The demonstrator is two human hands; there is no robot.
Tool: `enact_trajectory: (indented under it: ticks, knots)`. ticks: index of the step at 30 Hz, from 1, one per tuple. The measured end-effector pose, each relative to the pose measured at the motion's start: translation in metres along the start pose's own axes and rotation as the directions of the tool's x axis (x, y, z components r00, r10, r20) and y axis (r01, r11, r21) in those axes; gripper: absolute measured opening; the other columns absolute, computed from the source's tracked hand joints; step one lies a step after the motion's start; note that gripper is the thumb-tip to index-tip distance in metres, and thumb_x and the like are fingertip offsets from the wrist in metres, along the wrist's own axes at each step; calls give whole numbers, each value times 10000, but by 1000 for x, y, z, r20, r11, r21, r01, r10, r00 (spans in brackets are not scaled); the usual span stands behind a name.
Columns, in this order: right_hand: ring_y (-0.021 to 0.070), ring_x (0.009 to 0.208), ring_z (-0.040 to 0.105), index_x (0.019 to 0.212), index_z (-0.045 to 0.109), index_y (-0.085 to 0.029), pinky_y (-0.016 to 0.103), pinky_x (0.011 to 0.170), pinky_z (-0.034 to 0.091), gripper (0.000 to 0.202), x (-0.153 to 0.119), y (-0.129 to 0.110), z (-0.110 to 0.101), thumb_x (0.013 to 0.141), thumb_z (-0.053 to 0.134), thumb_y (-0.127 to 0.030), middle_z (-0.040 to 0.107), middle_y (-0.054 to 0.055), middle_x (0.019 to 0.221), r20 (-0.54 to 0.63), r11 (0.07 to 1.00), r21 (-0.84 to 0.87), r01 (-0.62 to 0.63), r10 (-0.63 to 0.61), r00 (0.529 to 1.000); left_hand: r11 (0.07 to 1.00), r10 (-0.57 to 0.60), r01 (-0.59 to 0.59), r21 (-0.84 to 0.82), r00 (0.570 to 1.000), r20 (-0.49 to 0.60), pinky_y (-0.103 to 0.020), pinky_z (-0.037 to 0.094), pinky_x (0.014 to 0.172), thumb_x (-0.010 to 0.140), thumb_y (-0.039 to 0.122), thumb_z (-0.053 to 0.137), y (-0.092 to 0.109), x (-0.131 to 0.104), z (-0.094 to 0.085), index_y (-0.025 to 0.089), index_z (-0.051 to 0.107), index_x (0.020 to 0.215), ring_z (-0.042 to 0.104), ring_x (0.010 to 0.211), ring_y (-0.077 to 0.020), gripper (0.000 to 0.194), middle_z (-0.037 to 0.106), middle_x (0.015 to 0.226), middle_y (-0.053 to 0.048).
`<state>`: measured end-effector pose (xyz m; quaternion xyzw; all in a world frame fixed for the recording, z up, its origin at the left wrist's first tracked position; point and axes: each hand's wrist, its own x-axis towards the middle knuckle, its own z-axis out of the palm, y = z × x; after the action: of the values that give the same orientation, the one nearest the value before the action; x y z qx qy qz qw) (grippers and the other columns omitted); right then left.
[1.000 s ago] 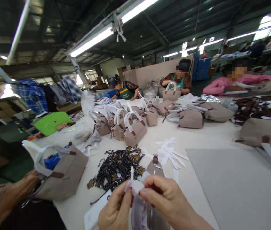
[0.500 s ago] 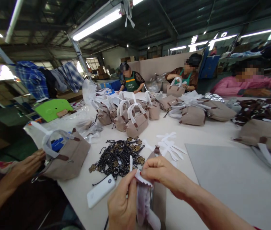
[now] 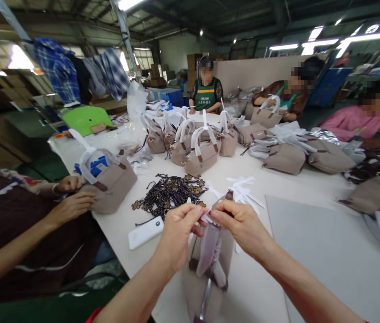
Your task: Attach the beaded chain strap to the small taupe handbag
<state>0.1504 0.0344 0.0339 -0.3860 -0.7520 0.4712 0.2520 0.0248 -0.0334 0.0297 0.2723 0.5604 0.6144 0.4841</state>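
Observation:
My left hand (image 3: 181, 229) and my right hand (image 3: 238, 222) meet above a taupe bag (image 3: 198, 296), each pinching a small white strip (image 3: 207, 218) between thumb and fingers. Right below the strip, the bag's handle (image 3: 210, 249) is wrapped in pale translucent material. The bag lies lengthwise toward me, with a brown leather tab at its far end. Beyond my left hand is a pile of dark braided cords (image 3: 171, 194) with bronze flower shapes. White strips (image 3: 243, 190) lie past my right hand.
A white power bank (image 3: 146, 233) lies left of my hands. Another person's hands touch a taupe bag (image 3: 115, 184) at the left. More bags (image 3: 203, 157) stand across the table. A grey board (image 3: 334, 251) lies at right. Three people are at the far side.
The view has shifted, showing more of the bag under my hands. My left hand has risen closer to my right at the strip. The neighbour's second hand now shows at the left bag.

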Motion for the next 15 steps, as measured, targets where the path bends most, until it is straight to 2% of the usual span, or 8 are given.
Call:
enact_trajectory:
  ticks: [3, 7, 9, 11, 13, 15]
  knots:
    - [124, 599, 468, 700, 600, -185, 249, 582, 342, 185, -1, 6, 3, 780, 507, -322, 547, -27, 620, -26, 1000, 11, 16, -15, 1000, 989, -104, 105, -103, 995, 10, -157, 359, 391, 549, 244, 720, 5, 10, 0, 149, 555, 672, 509, 448, -69, 227, 560, 549, 48]
    - [120, 601, 484, 797, 555, -198, 244, 575, 369, 154, -9, 7, 6, 802, 524, -349, 545, -29, 683, -130, 999, 24, 37, -33, 991, 978, -209, 208, 25, 970, 124, -160, 345, 359, 554, 276, 691, 7, 20, -2, 162, 512, 628, 472, 363, -66, 225, 538, 437, 49]
    - [130, 616, 487, 774, 538, -201, 258, 586, 368, 205, -17, 3, 8, 827, 487, -393, 540, -13, 708, -246, 995, -93, 46, -68, 967, 976, -208, 196, 91, 966, 152, -150, 295, 327, 568, 262, 668, 7, 22, -3, 158, 501, 549, 424, 320, -52, 197, 494, 375, 52]
    - [133, 588, 463, 689, 504, -205, 267, 570, 345, 302, -25, -5, 10, 841, 446, -459, 509, -15, 648, -338, 972, -235, 8, -89, 937, 981, -178, 159, 114, 968, 176, -147, 260, 311, 577, 241, 641, 8, 21, -2, 160, 492, 519, 408, 308, -46, 179, 481, 376, 59]
    - [128, 535, 427, 609, 456, -209, 268, 538, 315, 376, -30, -13, 14, 836, 420, -506, 464, -29, 560, -334, 955, -290, -55, -47, 942, 983, -161, 136, 121, 960, 231, -154, 257, 318, 587, 229, 605, 9, 19, 1, 165, 492, 523, 408, 312, -46, 144, 477, 394, 66]
    - [122, 517, 403, 570, 423, -210, 263, 521, 294, 396, -30, -19, 18, 836, 397, -502, 433, -36, 524, -288, 963, -250, -100, 24, 957, 985, -143, 108, 131, 944, 298, -163, 255, 337, 610, 239, 574, 10, 16, 3, 172, 479, 518, 380, 312, -43, 148, 441, 387, 76]
